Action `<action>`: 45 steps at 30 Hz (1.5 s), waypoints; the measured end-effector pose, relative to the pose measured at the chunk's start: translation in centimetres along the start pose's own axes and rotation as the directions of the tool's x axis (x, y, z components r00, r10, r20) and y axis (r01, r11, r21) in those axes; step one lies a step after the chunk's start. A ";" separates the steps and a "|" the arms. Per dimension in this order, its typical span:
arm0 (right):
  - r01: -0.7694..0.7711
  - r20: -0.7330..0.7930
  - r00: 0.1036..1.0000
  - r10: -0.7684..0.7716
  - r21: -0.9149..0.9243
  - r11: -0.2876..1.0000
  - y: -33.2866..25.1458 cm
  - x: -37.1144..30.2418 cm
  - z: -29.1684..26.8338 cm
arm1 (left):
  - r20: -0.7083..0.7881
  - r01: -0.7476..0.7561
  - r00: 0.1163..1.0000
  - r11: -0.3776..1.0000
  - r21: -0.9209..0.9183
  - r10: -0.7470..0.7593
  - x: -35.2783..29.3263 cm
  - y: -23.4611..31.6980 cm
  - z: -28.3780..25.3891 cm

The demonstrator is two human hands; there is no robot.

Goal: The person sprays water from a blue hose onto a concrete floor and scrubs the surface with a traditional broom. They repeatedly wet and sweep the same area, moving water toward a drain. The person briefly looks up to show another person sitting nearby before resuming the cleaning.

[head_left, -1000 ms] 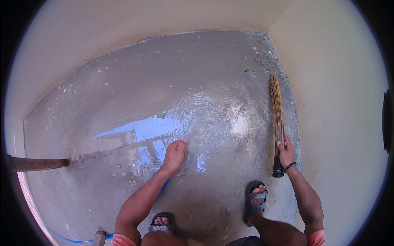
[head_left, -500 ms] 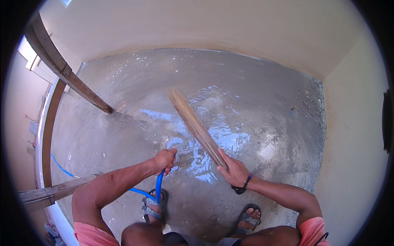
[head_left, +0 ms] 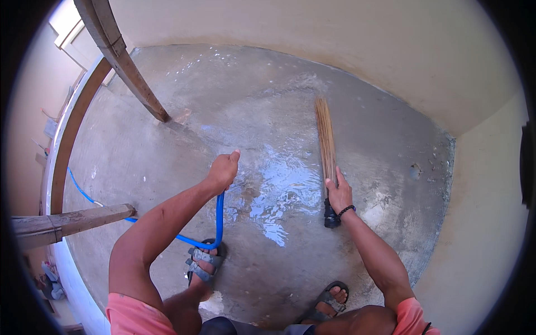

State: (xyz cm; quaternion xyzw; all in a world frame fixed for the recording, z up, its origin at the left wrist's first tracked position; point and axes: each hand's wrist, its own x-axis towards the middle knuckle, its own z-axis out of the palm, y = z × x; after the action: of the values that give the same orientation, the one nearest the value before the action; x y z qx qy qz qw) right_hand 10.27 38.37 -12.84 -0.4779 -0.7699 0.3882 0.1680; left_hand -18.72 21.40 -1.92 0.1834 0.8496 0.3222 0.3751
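The left hand (head_left: 224, 170) is gripping the hose (head_left: 219, 219), the right hand (head_left: 340, 195) the broom (head_left: 326, 137), apparently rinsing and sweeping the floor (head_left: 268, 273), the next stroke probably needing downward pressure.

Grey floor (head_left: 251, 279) | rippled water (head_left: 285, 190) mid-floor | blue hose (head_left: 219, 218), part-lying | two sandals (head_left: 203, 264)

You see soft, even light, bluish-white glare across the wet floor (head_left: 368, 139), and bowed wall (head_left: 391, 50) edges inside a black rim.
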 end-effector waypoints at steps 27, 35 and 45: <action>-0.094 -0.278 0.933 0.228 0.424 0.901 -12.1 12.3 11.7 | 0.081 -0.199 0.978 0.976 0.086 0.192 1.1 -1.0 5.9; -0.069 0.044 0.997 0.060 0.246 0.967 -5.7 11.1 5.0 | 0.148 -0.413 0.910 0.880 0.235 0.388 0.1 3.0 8.1; -0.034 -0.203 0.975 0.090 0.264 0.964 -2.6 4.6 0.8 | 0.341 -0.449 0.880 0.810 0.378 0.330 -1.5 5.9 10.5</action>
State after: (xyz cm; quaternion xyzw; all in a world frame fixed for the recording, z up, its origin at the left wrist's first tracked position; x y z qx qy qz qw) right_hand 5.97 41.34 -11.84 -0.5147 -0.6747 0.4368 0.2984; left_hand -9.45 29.18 -2.44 0.4764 0.7875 0.1625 0.3556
